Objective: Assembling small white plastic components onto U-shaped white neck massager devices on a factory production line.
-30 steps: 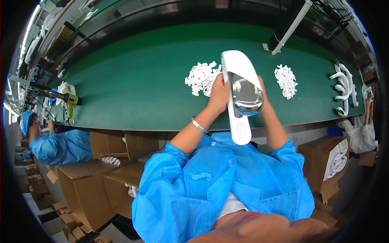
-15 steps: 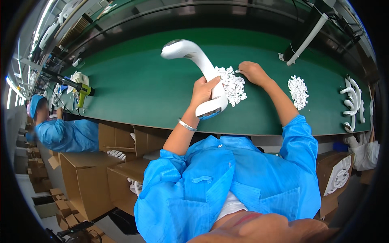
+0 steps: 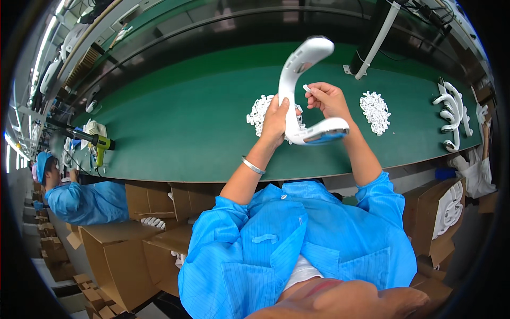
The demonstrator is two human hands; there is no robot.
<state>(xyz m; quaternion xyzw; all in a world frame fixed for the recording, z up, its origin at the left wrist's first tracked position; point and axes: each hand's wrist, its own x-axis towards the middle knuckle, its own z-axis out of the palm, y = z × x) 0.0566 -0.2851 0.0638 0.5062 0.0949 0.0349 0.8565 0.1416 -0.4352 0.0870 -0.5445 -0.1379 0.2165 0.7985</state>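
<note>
My left hand (image 3: 274, 121) is wrapped round the middle of a curved white plastic housing (image 3: 289, 87), lifted above the bench with one bent end up and the other toward me. The lower end carries a blue strip along its edge. To its right, my right hand (image 3: 325, 99) pinches a small white plastic piece (image 3: 306, 88) between thumb and fingertips, close beside the housing. Behind the housing lies a pile of small white plastic pieces (image 3: 258, 115), partly covered by it and my left hand.
A second pile of small white pieces (image 3: 375, 112) lies on the green bench (image 3: 180, 133) to the right. Several white curved housings (image 3: 451, 114) rest at the far right. A green-black power tool (image 3: 101, 143) is at left. Cardboard boxes (image 3: 114, 260) stand below; a person in blue (image 3: 87, 201) works beyond.
The housing has turned in my left hand, its upper end swinging right. My right hand has left the pile with a small white piece and come up beside the housing.
</note>
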